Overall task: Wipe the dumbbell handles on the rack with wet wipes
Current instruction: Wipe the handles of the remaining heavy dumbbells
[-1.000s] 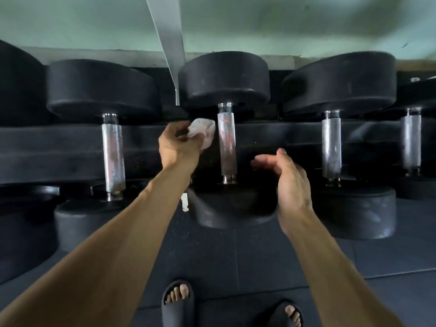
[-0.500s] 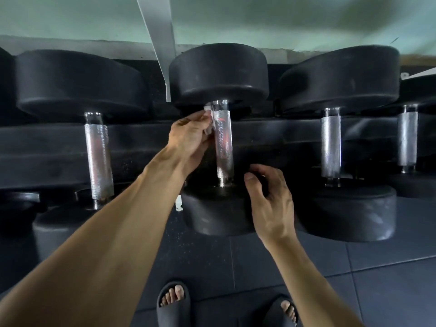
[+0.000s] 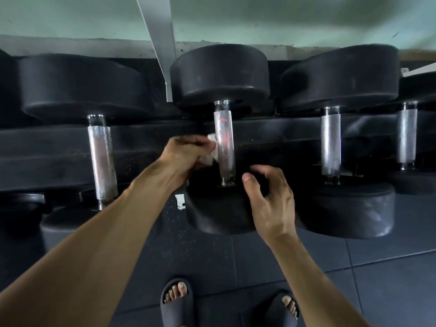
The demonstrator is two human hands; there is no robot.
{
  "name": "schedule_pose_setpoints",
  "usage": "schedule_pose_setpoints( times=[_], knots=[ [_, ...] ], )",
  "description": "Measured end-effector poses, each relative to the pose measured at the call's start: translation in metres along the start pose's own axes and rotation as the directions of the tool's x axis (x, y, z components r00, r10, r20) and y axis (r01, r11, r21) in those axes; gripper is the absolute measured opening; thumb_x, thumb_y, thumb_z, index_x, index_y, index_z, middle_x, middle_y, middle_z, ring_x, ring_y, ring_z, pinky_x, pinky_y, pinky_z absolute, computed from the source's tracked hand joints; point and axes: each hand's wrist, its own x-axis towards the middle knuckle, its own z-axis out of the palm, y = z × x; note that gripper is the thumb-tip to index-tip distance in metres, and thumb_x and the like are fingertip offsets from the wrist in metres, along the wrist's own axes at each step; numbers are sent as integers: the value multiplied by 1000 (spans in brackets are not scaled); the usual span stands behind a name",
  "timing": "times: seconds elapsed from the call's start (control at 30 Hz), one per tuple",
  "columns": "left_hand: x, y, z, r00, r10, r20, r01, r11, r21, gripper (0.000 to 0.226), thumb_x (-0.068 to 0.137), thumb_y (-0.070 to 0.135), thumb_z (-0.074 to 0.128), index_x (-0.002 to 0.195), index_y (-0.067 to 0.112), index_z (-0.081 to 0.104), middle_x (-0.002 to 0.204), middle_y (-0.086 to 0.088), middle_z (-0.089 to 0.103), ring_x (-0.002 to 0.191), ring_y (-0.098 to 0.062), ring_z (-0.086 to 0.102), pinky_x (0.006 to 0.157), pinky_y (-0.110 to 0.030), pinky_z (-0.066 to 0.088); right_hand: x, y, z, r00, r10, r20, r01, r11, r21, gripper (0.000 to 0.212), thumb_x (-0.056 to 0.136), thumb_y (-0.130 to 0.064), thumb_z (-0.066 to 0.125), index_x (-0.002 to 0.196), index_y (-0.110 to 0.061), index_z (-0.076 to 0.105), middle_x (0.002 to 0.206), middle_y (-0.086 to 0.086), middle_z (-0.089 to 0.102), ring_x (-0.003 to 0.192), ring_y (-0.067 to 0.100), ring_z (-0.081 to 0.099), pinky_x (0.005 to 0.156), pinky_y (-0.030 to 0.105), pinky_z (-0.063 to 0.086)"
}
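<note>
At centre frame, the left hand (image 3: 186, 154), pinching the wet wipe (image 3: 212, 149), has slid from the top to mid-length of the middle dumbbell handle (image 3: 224, 142), while the empty right hand (image 3: 271, 199) hovers loosely curled beside it.

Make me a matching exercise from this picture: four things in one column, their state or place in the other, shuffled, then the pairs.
Things
1. wet wipe
2. left hand
3. right hand
4. middle dumbbell handle

States
A. empty, fingers loosely curled, by the near weight
B. white, pressed against a handle
C. holds the wipe
D. knurled metal with red marks

Pairs: 1-B, 2-C, 3-A, 4-D
</note>
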Motion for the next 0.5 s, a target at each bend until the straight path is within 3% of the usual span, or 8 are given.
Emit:
schedule_pose_setpoints(
  times=[0.07, 0.17, 0.23, 0.3, 0.4, 0.43, 0.5],
  knots=[
    [-9, -4, -2, 999, -31, 10, 30, 998, 51, 10, 85, 1, 72, 82, 11, 70, 75, -10, 64, 65, -20, 57, 61, -28, 53, -5, -2, 2, 1000, 0, -19, 0, 1000, -23, 74, 72, -71, 34, 120, -22, 62, 123, -7, 55, 115, 13, 52, 88, 28, 41],
    [5, 19, 8, 996, 77, -41, -86, 957, -276, 16, 87, -6, 66, 97, 6, 71, 82, -12, 67, 71, -20, 58, 69, -29, 53, -14, -3, 10, 996, -13, -84, 11, 1000, -18, 73, 78, -68, 32, 122, -18, 61, 124, -4, 56, 115, 14, 50, 93, 30, 41],
    [18, 30, 17, 989, 69, -130, -113, 921, -374, 15, 89, -6, 65, 99, 4, 68, 86, -11, 69, 70, -18, 62, 66, -24, 57, -16, -1, 13, 992, -12, -125, 9, 1000, -18, 69, 80, -65, 32, 119, -18, 62, 120, -5, 58, 112, 13, 50, 88, 26, 37],
    [17, 21, 17, 991, 52, -122, -86, 953, -291, 16, 88, -8, 65, 99, 3, 69, 84, -10, 69, 63, -15, 61, 56, -22, 53, -15, 1, 13, 990, -14, -141, 14, 1000, -1, 65, 80, -64, 32, 115, -18, 63, 115, -6, 59, 109, 12, 50, 84, 22, 34],
    [-3, -8, 0, 999, -30, -21, 32, 991, 127, 12, 86, 1, 72, 96, 7, 75, 73, -9, 67, 55, -14, 58, 52, -22, 53, -14, 1, 12, 991, -15, -137, 17, 1000, 12, 64, 80, -65, 32, 109, -18, 64, 112, -9, 59, 108, 10, 49, 84, 21, 35],
    [-7, -13, -4, 998, -63, 11, 60, 982, 177, 11, 86, 3, 72, 95, 8, 75, 72, -10, 67, 55, -14, 58, 54, -23, 54, -14, 1, 12, 990, -13, -139, 14, 1000, 8, 64, 79, -65, 32, 108, -18, 64, 112, -9, 59, 109, 10, 49, 87, 23, 35],
    [-2, -10, -3, 999, -33, 12, 32, 999, 31, 15, 87, 0, 69, 101, 3, 73, 77, -11, 67, 59, -16, 59, 57, -24, 54, -14, 1, 13, 991, -9, -136, 10, 1000, 7, 63, 79, -65, 32, 106, -18, 64, 110, -9, 59, 108, 11, 50, 88, 23, 35]
  ],
)
